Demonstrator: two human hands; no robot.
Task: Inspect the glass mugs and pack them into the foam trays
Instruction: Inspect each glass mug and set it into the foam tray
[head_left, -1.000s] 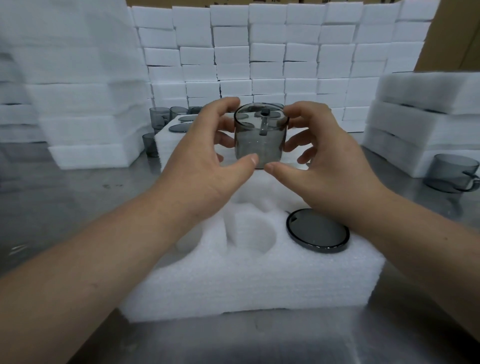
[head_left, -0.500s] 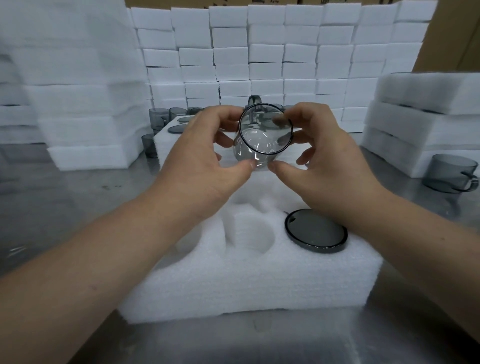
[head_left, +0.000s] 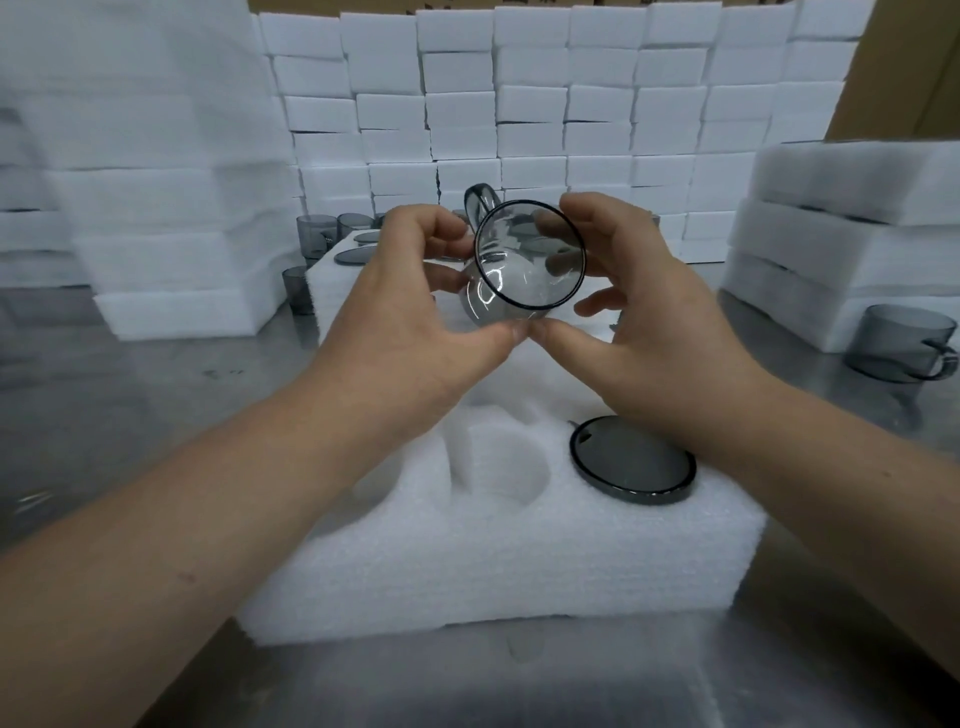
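Smoked grey glass mug (head_left: 522, 265), centre of frame above the white foam tray (head_left: 519, 561), is gripped by both hands (head_left: 415, 312) (head_left: 639, 312). Probably fragile and slippery; hold the wall, not the handle.

Bare forearms (head_left: 218, 519) — left hand (head_left: 410, 332), right hand (head_left: 654, 338)

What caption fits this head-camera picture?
Left hand and right hand hold a tilted glass mug above the foam tray.

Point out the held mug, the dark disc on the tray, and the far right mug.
held mug (head_left: 525, 262): head view, inside the mouth.
dark disc (head_left: 632, 460): head view, flat top.
far right mug (head_left: 901, 343): head view, side wall.
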